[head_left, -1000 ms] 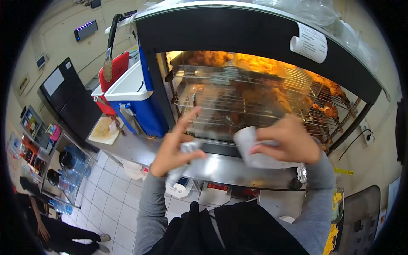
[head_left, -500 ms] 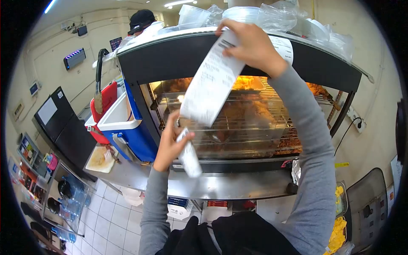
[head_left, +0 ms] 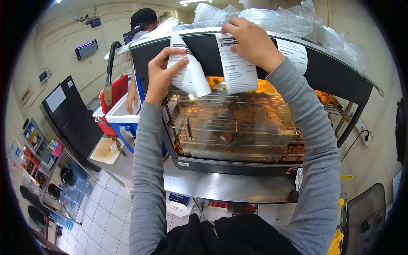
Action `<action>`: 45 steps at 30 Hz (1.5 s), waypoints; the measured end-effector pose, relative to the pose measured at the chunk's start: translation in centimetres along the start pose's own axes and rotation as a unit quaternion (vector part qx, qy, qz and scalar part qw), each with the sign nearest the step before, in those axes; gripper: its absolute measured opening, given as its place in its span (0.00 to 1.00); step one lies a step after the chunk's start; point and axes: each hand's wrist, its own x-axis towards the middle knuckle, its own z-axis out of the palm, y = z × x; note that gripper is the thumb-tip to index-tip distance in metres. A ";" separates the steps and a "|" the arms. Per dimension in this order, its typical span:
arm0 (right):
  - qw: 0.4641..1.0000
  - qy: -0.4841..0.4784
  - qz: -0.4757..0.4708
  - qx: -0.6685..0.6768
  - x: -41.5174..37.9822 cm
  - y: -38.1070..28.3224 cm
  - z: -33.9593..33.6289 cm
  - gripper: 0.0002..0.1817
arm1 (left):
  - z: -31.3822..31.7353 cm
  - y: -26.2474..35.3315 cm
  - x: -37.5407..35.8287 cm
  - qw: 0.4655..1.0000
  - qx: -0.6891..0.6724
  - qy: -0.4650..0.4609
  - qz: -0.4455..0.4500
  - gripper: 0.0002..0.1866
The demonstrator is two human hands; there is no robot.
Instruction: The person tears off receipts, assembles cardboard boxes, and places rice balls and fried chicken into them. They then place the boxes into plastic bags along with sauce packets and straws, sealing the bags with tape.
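Note:
My left hand [head_left: 159,78] pinches a curled printed receipt [head_left: 192,80] at the left of the food warmer's black top panel [head_left: 148,59]. A second receipt [head_left: 239,70] hangs flat down the panel, its top edge under the fingers and thumb of my right hand [head_left: 257,46]. To the right, a third receipt [head_left: 296,55] hangs on the same panel, partly behind my right wrist. Behind the glass of the warmer [head_left: 238,123], fried food lies on wire racks under orange light.
Clear plastic containers [head_left: 255,17] and bags crowd the warmer's top. On the left stand a blue-and-white cooler [head_left: 123,117] and tongs [head_left: 109,76]. A steel counter [head_left: 225,187] runs below. Behind the warmer, a person in a black cap [head_left: 143,18] reaches down near the cooler.
My left hand has risen with its receipt from below to the top panel. The right receipt now hangs straight instead of slanting. The person behind has come further into view.

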 end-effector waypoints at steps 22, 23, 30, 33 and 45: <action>0.970 0.141 0.030 -0.198 -2.0 -0.8 1.6 0.06 | 0.7 -0.2 -7.2 0.998 -0.044 0.032 -0.010 0.38; 0.970 0.141 0.028 -0.197 -2.1 -0.5 1.9 0.06 | 0.7 -0.1 -7.6 0.998 -0.048 0.035 -0.011 0.38; 0.974 0.126 0.075 -0.175 -2.7 -0.7 1.3 0.08 | 0.6 -0.2 -9.9 0.997 -0.054 0.058 0.003 0.35; 0.970 0.103 0.079 -0.203 -2.9 -1.2 1.1 0.11 | 0.3 -0.4 -10.2 0.997 -0.065 0.047 0.003 0.37; 0.907 -0.064 0.059 0.411 3.4 -11.3 2.8 0.28 | -1.1 0.1 -7.7 0.990 -0.089 0.047 0.100 0.42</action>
